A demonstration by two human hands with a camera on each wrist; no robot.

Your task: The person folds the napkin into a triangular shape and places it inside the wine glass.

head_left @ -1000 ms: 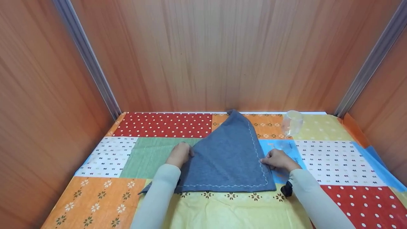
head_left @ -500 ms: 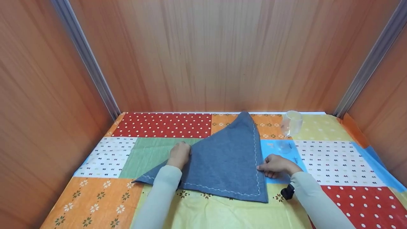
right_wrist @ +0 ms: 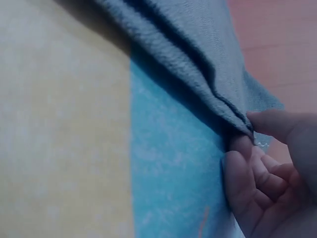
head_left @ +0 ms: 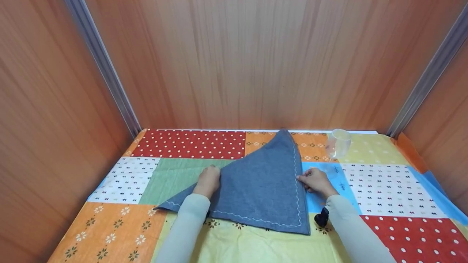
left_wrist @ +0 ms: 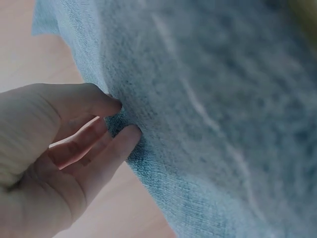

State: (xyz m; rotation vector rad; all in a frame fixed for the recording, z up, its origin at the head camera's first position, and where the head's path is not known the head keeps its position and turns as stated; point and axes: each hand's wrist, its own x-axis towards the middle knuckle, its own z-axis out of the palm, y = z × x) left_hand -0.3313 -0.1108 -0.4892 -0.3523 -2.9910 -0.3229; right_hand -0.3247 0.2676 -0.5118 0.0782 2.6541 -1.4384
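A grey-blue cloth napkin (head_left: 261,186), doubled into a triangle with a white wavy stitched line along two sides, lies over the patchwork tablecloth. My left hand (head_left: 209,179) is at its slanting folded side; in the left wrist view the thumb and fingers (left_wrist: 130,136) pinch that edge. On the opposite side, my right hand (head_left: 315,180) grips the stitched edge between thumb and forefinger. The right wrist view shows the layered hems (right_wrist: 198,84) of the napkin running into this pinch, with the other fingers curled beneath.
A clear stemmed glass (head_left: 338,144) stands upright behind my right hand, near the back edge. Wood-grain panels (head_left: 219,65) enclose the table at the back and both sides. The tablecloth (head_left: 120,226) has coloured, patterned squares.
The napkin has turned slightly: its far tip shifted right, its near right corner came closer to me, and its left corner rose a little. Both hands keep hold of its edges.
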